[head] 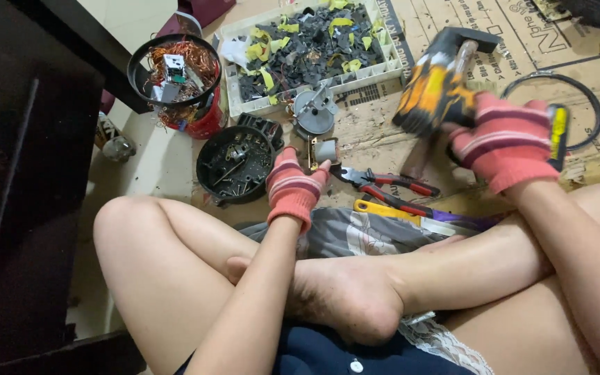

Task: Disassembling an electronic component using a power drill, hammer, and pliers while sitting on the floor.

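Gloved hands at work on a small metal part on the floor.
Left hand (293,189): fingers clamped on the metal part (323,151), beside red-handled pliers (390,186). Right hand (505,139): fingers wrapped around a hammer (446,73), raised above the cardboard (383,132).

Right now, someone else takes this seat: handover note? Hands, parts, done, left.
Left hand: gloved, pinning a small grey metal part upright on the cardboard.
Right hand: gloved, gripping a hammer raised above the part, blurred in motion.
Nearby: red-handled pliers beside the part, round motor plate behind it, black round housing with loose bits, white crate of black and yellow scrap, bucket of copper wire.
Done: scrap and copper already sorted into containers.
Left: the held part looks intact.
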